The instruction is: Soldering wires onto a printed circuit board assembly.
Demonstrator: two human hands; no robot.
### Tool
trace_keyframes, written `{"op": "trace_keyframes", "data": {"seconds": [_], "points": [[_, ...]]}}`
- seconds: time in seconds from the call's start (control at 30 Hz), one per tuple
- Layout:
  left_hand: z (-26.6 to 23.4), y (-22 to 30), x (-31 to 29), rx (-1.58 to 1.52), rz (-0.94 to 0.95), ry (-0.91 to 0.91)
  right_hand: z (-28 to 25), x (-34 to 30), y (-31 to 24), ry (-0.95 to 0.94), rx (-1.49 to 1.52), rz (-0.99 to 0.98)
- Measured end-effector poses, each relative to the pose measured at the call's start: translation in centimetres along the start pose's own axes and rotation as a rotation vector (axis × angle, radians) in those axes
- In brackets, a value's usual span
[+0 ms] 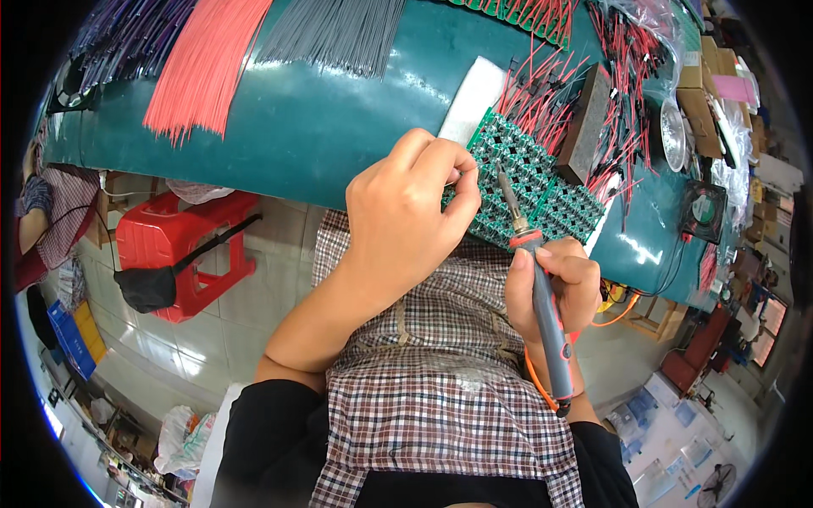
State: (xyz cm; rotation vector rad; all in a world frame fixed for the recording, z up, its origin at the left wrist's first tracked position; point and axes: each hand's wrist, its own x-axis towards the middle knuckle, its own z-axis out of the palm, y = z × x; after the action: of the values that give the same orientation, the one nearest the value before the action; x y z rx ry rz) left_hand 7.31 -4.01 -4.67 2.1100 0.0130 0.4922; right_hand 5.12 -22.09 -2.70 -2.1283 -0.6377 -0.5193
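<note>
My right hand (555, 288) is wrapped round the grey and red handle of a soldering iron (546, 317). The iron's metal tip points up and to the left, over a green circuit board panel (542, 182) crowded with small parts. At the panel's left edge, my left hand (415, 203) is pinched, fingers pressed together; what lies between the fingertips is hidden or too small to name. Many red and black wires (542, 102) stick out past the panel's far side. Beside them a dark rectangular bar (586, 127) lies across the panel's right part.
A white foam strip (476, 97) reaches out from under the panel on the green table (296, 144). Bundles of red wires (207, 68) and grey wires (339, 34) lie at the far left. A small fan (703, 210) stands right; a red stool (182, 245) is on the floor left.
</note>
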Motion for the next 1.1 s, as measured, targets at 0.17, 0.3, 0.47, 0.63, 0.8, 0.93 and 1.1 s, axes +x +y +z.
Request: {"op": "trace_keyframes", "data": {"seconds": [0.17,0.3,0.47,0.63,0.8,0.93,1.1], "points": [[-0.1,0.2,0.3,0.0,-0.021,-0.009,0.3,0.1,0.3,-0.016,0.006,0.001],[0.3,-0.2,0.4,-0.014,-0.001,0.005,0.6,0.3,0.2,-0.029,-0.012,-0.001],[0.1,0.1,0.4,-0.014,-0.015,-0.003,0.8,0.7,-0.3,-0.043,-0.076,-0.065],[0.4,-0.1,0.4,-0.024,-0.005,-0.006,0.8,1.0,-0.5,-0.083,-0.122,-0.108],[0.4,-0.2,0.3,-0.033,0.0,-0.01,0.9,1.3,-1.0,-0.108,-0.149,-0.093],[0.0,0.1,0.2,-0.046,-0.014,-0.005,0.8,1.2,-1.1,-0.097,-0.14,-0.08],[-0.2,0.3,0.0,-0.03,-0.027,-0.001,-0.3,0.4,-0.5,-0.015,-0.093,-0.106]]}}
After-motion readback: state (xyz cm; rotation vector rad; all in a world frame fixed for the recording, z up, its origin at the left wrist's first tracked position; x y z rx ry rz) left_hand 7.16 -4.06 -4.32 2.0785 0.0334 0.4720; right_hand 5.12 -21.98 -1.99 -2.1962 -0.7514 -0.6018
